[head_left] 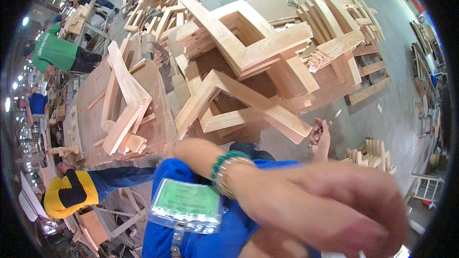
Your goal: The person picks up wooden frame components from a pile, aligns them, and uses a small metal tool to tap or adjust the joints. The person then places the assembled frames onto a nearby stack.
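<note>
Tool [335, 117], slim and pointed, pinched in the bent fingers of the right hand [321, 138], just right of an angled wooden frame [260, 102]. Left hand [330, 200], blurred and nearest: fingers bent close together; whether it grips anything cannot be told. Stacked frames [275, 45] lie beyond; far left, a person in green [56, 50].

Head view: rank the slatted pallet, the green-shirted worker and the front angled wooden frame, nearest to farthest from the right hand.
1. Front angled wooden frame: its end shows just left of the right hand.
2. Slatted pallet: beyond, to the right.
3. Green-shirted worker: far back, upper left.
</note>
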